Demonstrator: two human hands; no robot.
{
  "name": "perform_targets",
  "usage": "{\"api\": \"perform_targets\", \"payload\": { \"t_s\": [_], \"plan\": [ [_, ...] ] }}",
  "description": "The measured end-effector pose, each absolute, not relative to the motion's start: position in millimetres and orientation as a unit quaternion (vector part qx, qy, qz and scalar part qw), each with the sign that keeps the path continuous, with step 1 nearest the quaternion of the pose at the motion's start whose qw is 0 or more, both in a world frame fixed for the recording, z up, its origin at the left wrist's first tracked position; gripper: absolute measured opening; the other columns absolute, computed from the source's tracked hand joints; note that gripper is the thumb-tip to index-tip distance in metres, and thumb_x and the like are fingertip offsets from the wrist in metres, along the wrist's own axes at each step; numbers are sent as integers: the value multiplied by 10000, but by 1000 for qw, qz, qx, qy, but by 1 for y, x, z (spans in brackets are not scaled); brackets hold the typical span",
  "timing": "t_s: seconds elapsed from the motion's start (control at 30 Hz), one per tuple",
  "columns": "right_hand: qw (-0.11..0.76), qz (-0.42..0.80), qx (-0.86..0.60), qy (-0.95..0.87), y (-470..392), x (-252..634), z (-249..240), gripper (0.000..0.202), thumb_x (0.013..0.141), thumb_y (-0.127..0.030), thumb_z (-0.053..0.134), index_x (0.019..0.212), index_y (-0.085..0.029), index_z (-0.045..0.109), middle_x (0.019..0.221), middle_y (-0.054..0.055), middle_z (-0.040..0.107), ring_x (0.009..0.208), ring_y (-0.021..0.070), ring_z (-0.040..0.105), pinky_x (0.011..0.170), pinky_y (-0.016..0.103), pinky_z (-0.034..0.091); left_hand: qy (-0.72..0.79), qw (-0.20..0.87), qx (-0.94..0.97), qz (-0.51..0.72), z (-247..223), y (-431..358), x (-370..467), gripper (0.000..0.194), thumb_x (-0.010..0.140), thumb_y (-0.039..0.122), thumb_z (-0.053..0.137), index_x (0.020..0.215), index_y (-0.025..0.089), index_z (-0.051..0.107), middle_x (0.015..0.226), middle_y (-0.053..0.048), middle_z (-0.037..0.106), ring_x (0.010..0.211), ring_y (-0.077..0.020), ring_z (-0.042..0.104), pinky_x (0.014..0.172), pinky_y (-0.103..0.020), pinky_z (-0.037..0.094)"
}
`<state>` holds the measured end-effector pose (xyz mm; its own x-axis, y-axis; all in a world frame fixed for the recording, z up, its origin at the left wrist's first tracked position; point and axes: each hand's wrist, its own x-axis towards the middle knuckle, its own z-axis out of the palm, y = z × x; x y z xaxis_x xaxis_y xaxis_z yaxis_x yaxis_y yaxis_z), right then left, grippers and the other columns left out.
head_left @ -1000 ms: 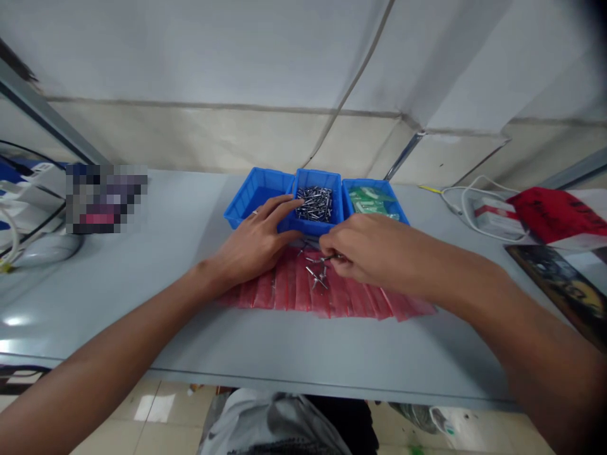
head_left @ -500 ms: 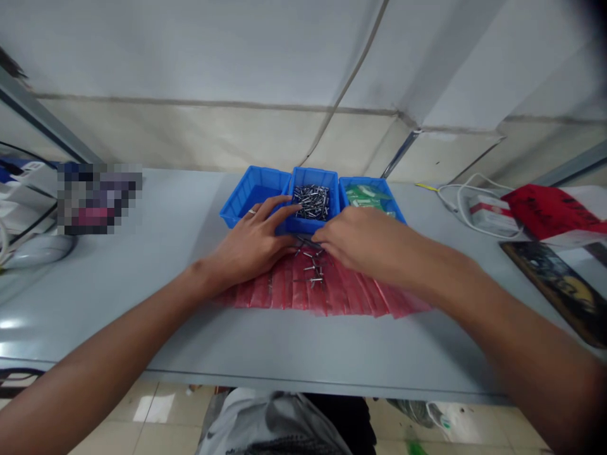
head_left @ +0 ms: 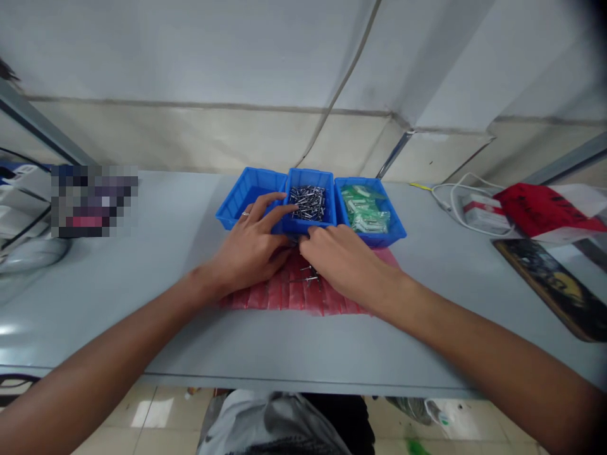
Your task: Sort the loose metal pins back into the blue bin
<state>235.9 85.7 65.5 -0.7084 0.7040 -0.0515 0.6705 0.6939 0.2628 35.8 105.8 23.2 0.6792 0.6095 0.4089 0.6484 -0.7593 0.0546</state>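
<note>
My left hand (head_left: 250,248) lies palm down on the row of overlapping red plastic bags (head_left: 284,294) spread across the grey table (head_left: 156,253), its fingers loosely spread and holding nothing; the fingertips rest against the near wall of the middle blue plastic bin (head_left: 309,203), probably to steady both the bags and the bin. My right hand (head_left: 342,262) lies just beside it, also palm down over the red bags, with its fingertips curled down at the foot of that same bin. I cannot tell whether they pinch anything, because the hand covers its own fingertips.

A few small loose metal screws (head_left: 308,277) lie on the red bags between my two hands, just under the right palm's edge, so they sit within easy reach of either hand. The middle bin is heaped with the same shiny screws. To its left, touching it, stands an empty-looking blue plastic bin (head_left: 241,203); to its right, also touching, a third blue bin filled with small green packets (head_left: 366,212). The three bins stand in a row just behind the bags, near enough that neither arm has to stretch.
</note>
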Motion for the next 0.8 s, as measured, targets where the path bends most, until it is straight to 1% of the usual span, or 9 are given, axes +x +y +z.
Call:
{"api": "perform_targets", "payload": {
  "t_s": [0.1, 0.23, 0.4, 0.5, 0.57, 0.6, 0.67, 0.73, 0.8],
  "plan": [
    [72, 107, 371, 920, 86, 236, 64, 211, 903, 10, 569, 927, -136, 719, 839, 100, 738, 765, 250, 725, 542, 322, 312, -346, 45, -915, -203, 25, 106, 36, 213, 928, 175, 632, 769, 180, 773, 1516, -83, 541, 1514, -394, 331, 1133, -620, 488],
    [59, 85, 378, 920, 93, 243, 69, 179, 906, -42, 588, 937, -155, 723, 785, 75, 727, 699, 246, 701, 543, 326, 280, -318, 39, -924, -209, 35, 107, 32, 214, 932, 161, 638, 774, 184, 781, 1502, -84, 544, 1502, -381, 339, 1163, -603, 471],
    [56, -61, 343, 936, 100, 262, 92, 173, 916, -110, 623, 907, -218, 759, 814, 15, 744, 744, 178, 663, 646, 294, 359, -276, 4, -942, -189, 42, 109, 26, 156, 932, 202, 671, 918, 254, 817, 1526, -58, 512, 1516, -382, 298, 1178, -598, 450],
    [49, -117, 306, 943, 105, 276, 101, 204, 919, -127, 626, 961, -252, 781, 906, 0, 771, 830, 169, 663, 719, 283, 399, -270, -9, -940, -208, 40, 107, 27, 153, 929, 190, 660, 986, 237, 793, 1492, -57, 551, 1505, -368, 315, 1182, -595, 453],
    [40, -93, 317, 943, 109, 281, 102, 244, 908, -114, 626, 1026, -261, 782, 962, 7, 779, 891, 186, 670, 728, 285, 402, -267, -9, -939, -217, 39, 105, 30, 168, 941, 175, 621, 1040, 203, 754, 1449, -69, 595, 1490, -355, 341, 1181, -582, 463],
    [42, -61, 336, 939, 110, 282, 101, 263, 891, -92, 630, 1031, -255, 781, 949, 14, 778, 885, 195, 673, 709, 287, 395, -264, -1, -939, -220, 38, 104, 32, 180, 946, 165, 601, 1067, 189, 733, 1433, -77, 609, 1485, -354, 350, 1177, -581, 468],
    [71, 13, 370, 926, 109, 279, 98, 290, 837, -21, 631, 979, -226, 778, 847, 24, 761, 784, 203, 675, 635, 293, 350, -255, 25, -942, -218, 37, 102, 35, 205, 949, 143, 581, 1107, 174, 709, 1440, -95, 603, 1479, -365, 356, 1162, -592, 475],
    [110, 70, 372, 919, 104, 271, 93, 293, 801, 36, 620, 904, -199, 761, 743, 28, 729, 653, 202, 653, 567, 307, 281, -257, 47, -943, -206, 36, 102, 36, 245, 947, 118, 579, 1146, 182, 707, 1488, -114, 559, 1479, -380, 352, 1144, -609, 482],
    [123, 94, 355, 922, 97, 261, 88, 264, 821, 40, 612, 862, -185, 743, 712, 36, 716, 612, 204, 651, 541, 319, 245, -268, 54, -942, -195, 34, 102, 35, 282, 939, 91, 579, 1160, 203, 714, 1545, -123, 494, 1494, -391, 328, 1145, -629, 472]
  ]
}}
